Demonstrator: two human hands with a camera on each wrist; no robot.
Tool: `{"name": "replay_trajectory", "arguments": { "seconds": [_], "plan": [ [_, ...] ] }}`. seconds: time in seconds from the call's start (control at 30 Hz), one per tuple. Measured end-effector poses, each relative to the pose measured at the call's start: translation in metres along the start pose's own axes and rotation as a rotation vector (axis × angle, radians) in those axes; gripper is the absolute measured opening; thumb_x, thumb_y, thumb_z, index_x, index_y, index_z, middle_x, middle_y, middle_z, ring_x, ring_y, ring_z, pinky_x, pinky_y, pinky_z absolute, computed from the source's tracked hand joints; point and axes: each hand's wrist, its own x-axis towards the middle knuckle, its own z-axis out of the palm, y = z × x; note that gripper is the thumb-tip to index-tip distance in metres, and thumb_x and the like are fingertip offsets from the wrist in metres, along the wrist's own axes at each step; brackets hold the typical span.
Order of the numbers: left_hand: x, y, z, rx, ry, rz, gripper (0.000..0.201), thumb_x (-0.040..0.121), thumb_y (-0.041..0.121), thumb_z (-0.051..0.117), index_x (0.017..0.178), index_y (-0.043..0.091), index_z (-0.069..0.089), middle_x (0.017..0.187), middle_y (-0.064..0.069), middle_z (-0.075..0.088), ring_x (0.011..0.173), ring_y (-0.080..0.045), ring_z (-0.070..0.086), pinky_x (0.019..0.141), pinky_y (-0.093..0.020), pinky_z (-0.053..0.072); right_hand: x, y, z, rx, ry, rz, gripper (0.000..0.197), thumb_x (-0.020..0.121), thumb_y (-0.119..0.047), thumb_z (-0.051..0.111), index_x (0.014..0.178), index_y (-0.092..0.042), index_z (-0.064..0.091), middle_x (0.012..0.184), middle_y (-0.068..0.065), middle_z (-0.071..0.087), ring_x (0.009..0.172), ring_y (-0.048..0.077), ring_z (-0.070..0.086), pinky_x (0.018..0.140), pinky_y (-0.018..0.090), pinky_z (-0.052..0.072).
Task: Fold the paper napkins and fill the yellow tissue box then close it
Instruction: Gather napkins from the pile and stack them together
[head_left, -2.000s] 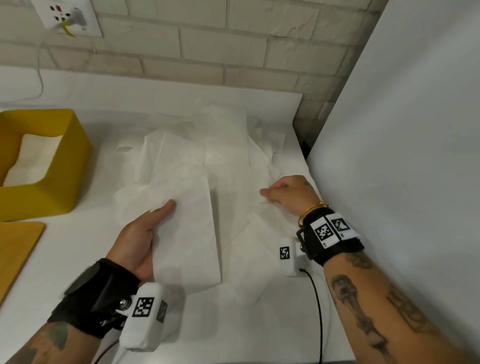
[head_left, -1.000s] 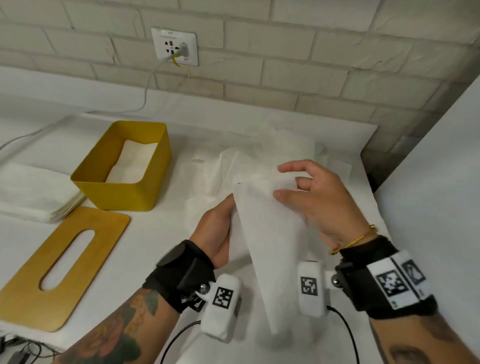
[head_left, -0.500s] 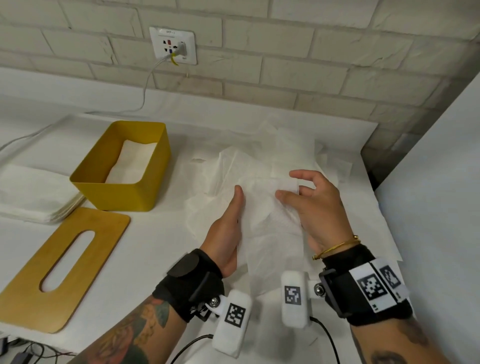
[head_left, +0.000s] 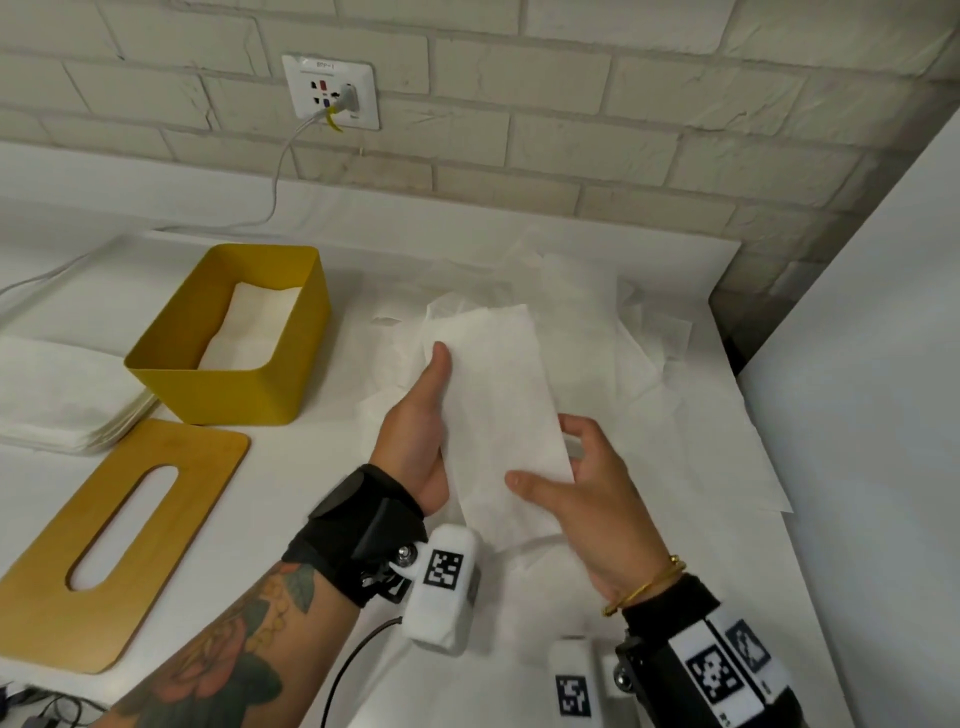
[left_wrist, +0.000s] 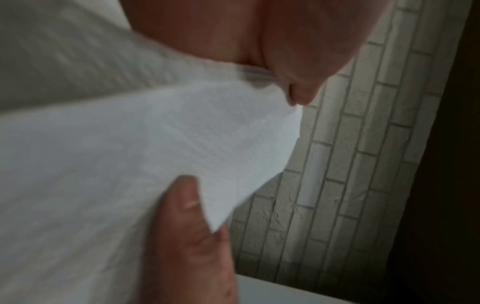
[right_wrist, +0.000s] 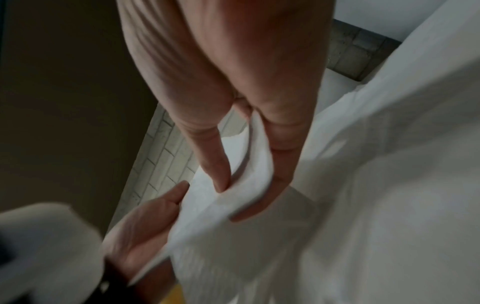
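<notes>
Hands (head_left: 415, 441) (head_left: 587, 499) raised, fingers pinching folded napkin (head_left: 498, 405) lengthwise.

Napkin: a folded napkin (head_left: 498, 410), long and narrow, held up above the loose sheets (head_left: 649, 395).
Left hand: the left hand (head_left: 415, 441) grips its left edge, thumb on top.
Right hand: the right hand (head_left: 587, 499) pinches the lower right edge.
Box: the yellow box (head_left: 228, 384) stands open, napkins inside.
Lid: the wooden lid (head_left: 104, 545) lies flat in front of the box.
</notes>
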Motion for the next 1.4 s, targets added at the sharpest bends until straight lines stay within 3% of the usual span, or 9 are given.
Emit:
{"name": "replay_trajectory", "arguments": {
  "seconds": [0.13,0.43,0.57,0.67,0.87,1.0,1.13,1.3,1.4],
  "plan": [
    [0.0,-0.002,0.0,-0.049,-0.014,-0.046,0.059,0.102,0.054,0.045,0.14,0.01,0.056,0.133,-0.016,0.066,0.125,-0.034,0.063,0.112,-0.052,0.043,-0.003,0.005,-0.004,0.056,-0.01,0.021,0.056,0.081,-0.006,0.082,0.124,-0.029,0.054,0.101,-0.002,0.078,0.094,0.017,0.075,0.087,0.049,0.06],
    [0.003,0.0,-0.007,-0.036,0.043,-0.017,0.047,0.099,0.039,0.054,0.132,0.007,0.064,0.125,-0.013,0.071,0.116,-0.028,0.069,0.101,-0.044,0.052,-0.031,0.005,-0.027,-0.167,-0.098,0.064,0.044,0.085,-0.009,0.079,0.119,-0.027,0.058,0.091,0.006,0.077,0.08,0.024,0.076,0.074,0.037,0.062],
    [0.0,-0.001,-0.017,-0.07,0.047,-0.037,0.041,0.1,0.038,0.052,0.126,0.01,0.068,0.116,-0.009,0.075,0.103,-0.023,0.074,0.083,-0.038,0.062,-0.012,-0.008,-0.091,-0.383,0.194,0.025,0.018,0.086,-0.018,0.077,0.102,-0.022,0.071,0.089,-0.002,0.075,0.073,0.014,0.073,0.065,0.028,0.054],
    [-0.004,-0.008,-0.021,-0.079,0.05,-0.059,0.039,0.102,0.038,0.05,0.122,0.011,0.069,0.113,-0.007,0.076,0.097,-0.021,0.076,0.072,-0.035,0.063,0.014,-0.013,-0.126,-0.54,0.274,0.101,0.025,0.087,-0.023,0.077,0.11,-0.017,0.069,0.1,-0.001,0.072,0.071,0.013,0.07,0.06,0.019,0.047],
    [-0.008,-0.02,-0.025,-0.072,0.046,-0.098,0.041,0.097,0.04,0.053,0.116,0.012,0.077,0.118,-0.009,0.075,0.096,-0.024,0.076,0.071,-0.039,0.064,0.047,-0.001,-0.132,-0.732,0.142,0.207,0.043,0.082,-0.039,0.081,0.117,-0.019,0.067,0.111,-0.001,0.064,0.101,0.019,0.063,0.08,0.026,0.045],
    [-0.01,-0.018,-0.031,-0.083,0.035,-0.069,0.039,0.098,0.04,0.053,0.095,0.016,0.084,0.112,-0.008,0.077,0.093,-0.023,0.077,0.069,-0.039,0.064,0.048,-0.004,-0.128,-0.675,0.16,0.099,0.019,0.085,-0.029,0.079,0.096,-0.015,0.072,0.079,-0.008,0.059,0.082,0.013,0.056,0.065,0.019,0.04],
    [-0.012,-0.013,-0.037,-0.09,0.051,-0.043,0.042,0.101,0.04,0.049,0.092,0.019,0.084,0.113,-0.007,0.077,0.096,-0.022,0.076,0.073,-0.039,0.064,0.041,-0.015,-0.13,-0.657,0.226,-0.034,0.011,0.087,-0.024,0.078,0.097,-0.019,0.075,0.085,-0.006,0.067,0.085,0.012,0.062,0.071,0.017,0.045],
    [-0.015,-0.011,-0.04,-0.081,0.066,-0.028,0.045,0.103,0.04,0.046,0.091,0.02,0.084,0.109,-0.005,0.078,0.093,-0.021,0.077,0.064,-0.035,0.063,0.033,-0.012,-0.136,-0.813,0.127,0.119,0.032,0.082,-0.033,0.082,0.108,-0.025,0.065,0.105,0.001,0.066,0.101,0.02,0.061,0.089,0.033,0.05],
    [-0.015,-0.011,-0.041,-0.076,0.078,-0.024,0.045,0.103,0.039,0.045,0.089,0.02,0.084,0.107,-0.005,0.078,0.091,-0.02,0.077,0.062,-0.034,0.062,0.024,-0.011,-0.146,-0.841,0.15,0.106,0.018,0.082,-0.026,0.082,0.091,-0.02,0.067,0.095,0.0,0.067,0.097,0.02,0.063,0.072,0.024,0.047]
  ]
}}
